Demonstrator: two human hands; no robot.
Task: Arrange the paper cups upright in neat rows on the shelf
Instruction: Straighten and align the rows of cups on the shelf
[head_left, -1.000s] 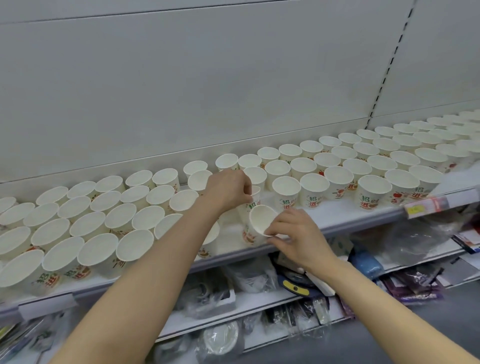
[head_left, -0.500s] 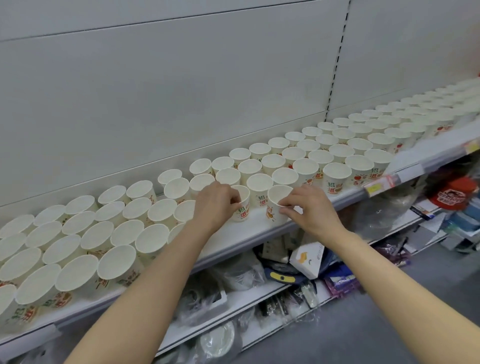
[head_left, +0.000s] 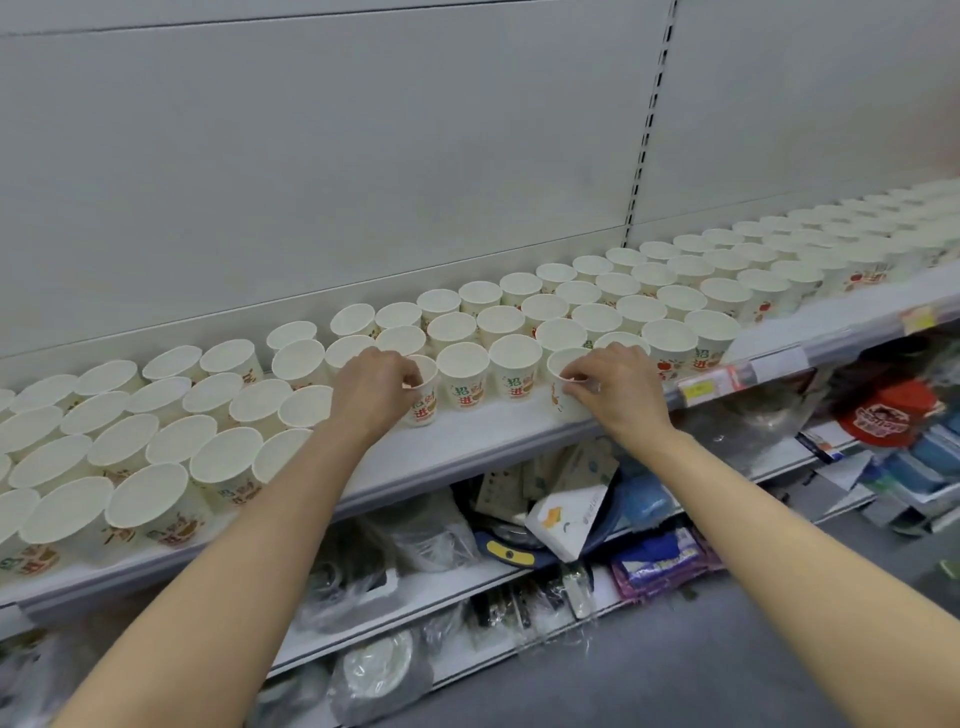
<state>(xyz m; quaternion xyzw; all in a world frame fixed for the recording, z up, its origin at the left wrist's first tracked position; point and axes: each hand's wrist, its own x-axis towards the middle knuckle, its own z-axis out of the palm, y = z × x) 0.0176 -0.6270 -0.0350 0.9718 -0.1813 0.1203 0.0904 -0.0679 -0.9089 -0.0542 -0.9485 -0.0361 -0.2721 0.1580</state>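
Several white paper cups with red and green print stand upright in rows along the white shelf (head_left: 483, 441). My left hand (head_left: 374, 387) pinches the rim of one upright cup (head_left: 423, 402) at the front of the middle group. My right hand (head_left: 613, 387) pinches the near rim of another upright cup (head_left: 563, 364) near the shelf's front edge. Two printed cups (head_left: 465, 382) stand between the two held ones. A bare strip of shelf lies in front of them.
Rows of cups (head_left: 130, 447) fill the shelf at the left, and more cups (head_left: 779, 260) run off to the right. A lower shelf (head_left: 457, 582) holds plastic-wrapped goods, a white box (head_left: 569, 519) and a red cap (head_left: 883, 415). Price labels (head_left: 727, 379) sit on the shelf edge.
My right hand's cup was tilted toward me a second ago and now stands upright on the shelf. Both hands have moved up to the front row, and my view has swung left.
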